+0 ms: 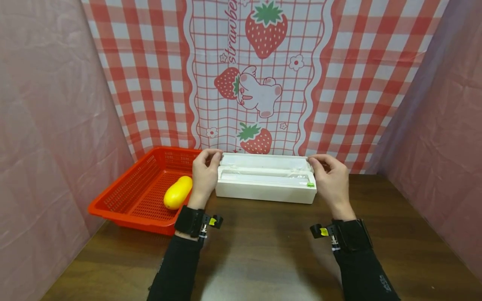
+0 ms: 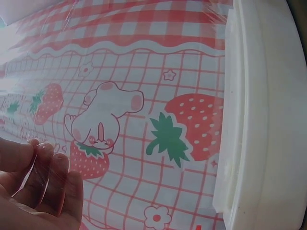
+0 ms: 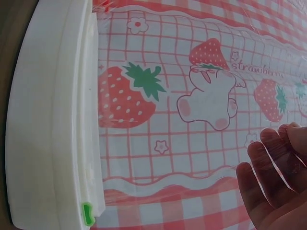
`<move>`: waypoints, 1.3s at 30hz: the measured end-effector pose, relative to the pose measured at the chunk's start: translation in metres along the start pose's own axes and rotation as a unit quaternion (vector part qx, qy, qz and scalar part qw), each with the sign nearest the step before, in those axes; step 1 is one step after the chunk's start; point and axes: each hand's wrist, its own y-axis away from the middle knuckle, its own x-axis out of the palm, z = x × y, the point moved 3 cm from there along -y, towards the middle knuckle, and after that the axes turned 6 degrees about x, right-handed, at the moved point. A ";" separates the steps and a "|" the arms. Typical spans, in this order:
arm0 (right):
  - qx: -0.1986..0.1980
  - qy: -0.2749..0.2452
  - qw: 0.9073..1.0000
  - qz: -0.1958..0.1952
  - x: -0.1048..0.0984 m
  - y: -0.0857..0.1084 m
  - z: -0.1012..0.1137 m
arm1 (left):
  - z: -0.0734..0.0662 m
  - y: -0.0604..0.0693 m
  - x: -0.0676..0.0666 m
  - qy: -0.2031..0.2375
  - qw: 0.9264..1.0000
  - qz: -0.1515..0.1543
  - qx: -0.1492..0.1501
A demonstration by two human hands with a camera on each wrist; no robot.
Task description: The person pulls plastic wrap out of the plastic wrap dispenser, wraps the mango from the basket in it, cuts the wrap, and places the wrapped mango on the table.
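A white film dispenser box (image 1: pixel 265 192) lies lengthwise across the table, with a small green slider (image 1: pixel 310 184) at its right end. Clear plastic film (image 2: pixel 41 167) stretches from the box in both wrist views, and the backdrop shows through it. At the box's left end, my left hand (image 1: pixel 205 177) pinches one corner of the film between thumb and fingertips. My right hand (image 1: pixel 333 179) pinches the other corner at the right end. In the right wrist view the slider (image 3: pixel 88 214) sits on the box's edge.
A red plastic basket (image 1: pixel 129 222) stands to the left of the box, close by my left hand and wrist, with a yellow oblong object (image 1: pixel 178 192) inside. A checked strawberry cloth (image 1: pixel 260 96) hangs behind the table. Pink cloth (image 1: pixel 56 104) hangs at both sides.
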 end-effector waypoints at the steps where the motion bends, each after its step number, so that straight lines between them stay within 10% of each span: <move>1: -0.002 0.001 1.000 -0.002 0.000 0.000 0.001 | -0.001 0.000 0.000 -0.001 1.000 -0.001 0.001; 39: -0.040 0.005 0.999 -0.030 -0.012 0.000 0.020 | -0.026 -0.003 -0.004 0.003 0.999 -0.018 0.037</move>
